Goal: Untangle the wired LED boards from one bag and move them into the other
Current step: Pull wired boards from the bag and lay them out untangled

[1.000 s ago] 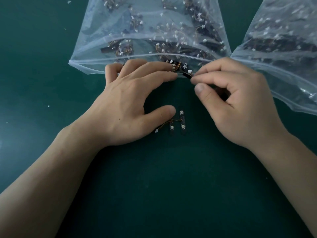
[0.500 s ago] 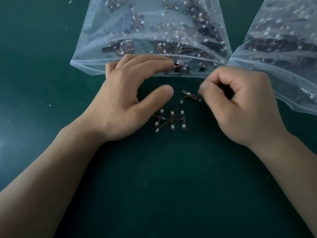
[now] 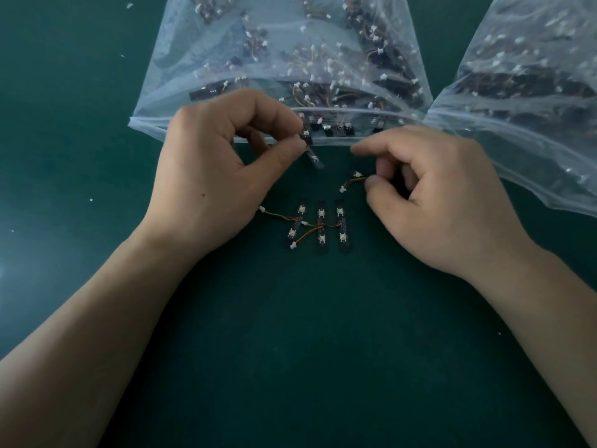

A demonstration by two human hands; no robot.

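- Where the two bare forearms (image 3: 97,334) come in from the bottom, there's just the dark green desk (image 3: 290,367) under them, with a few white specks (image 3: 91,200) scattered off to the left.
- A bit further up, between the wrists, three laid-out LED boards (image 3: 321,227) lie flat on the desk in a rough side-by-side row. Their thin orange-yellow leads cross over each other and end in little white connectors.
- The right hand (image 3: 442,202) sits just right of that row with its fingers curled in. The thumb and a finger pinch the wire (image 3: 355,182) of a small board (image 3: 355,173); can't tell if that board touches the desk.
- The left hand (image 3: 219,176) is up at the bag mouth, thumb and forefinger gripping a pinched board (image 3: 314,158). It's tilted and kinda blurry, lower end pointing toward the desk.
- Right behind the fingers, the left bag (image 3: 226,76) lies with its open mouth facing the person. It's clear plastic, stuffed with tangled boards, a few sitting right at the opening.
- The right bag (image 3: 533,92) is just beside it, corners meeting, and it's also holding a dark pile of boards.
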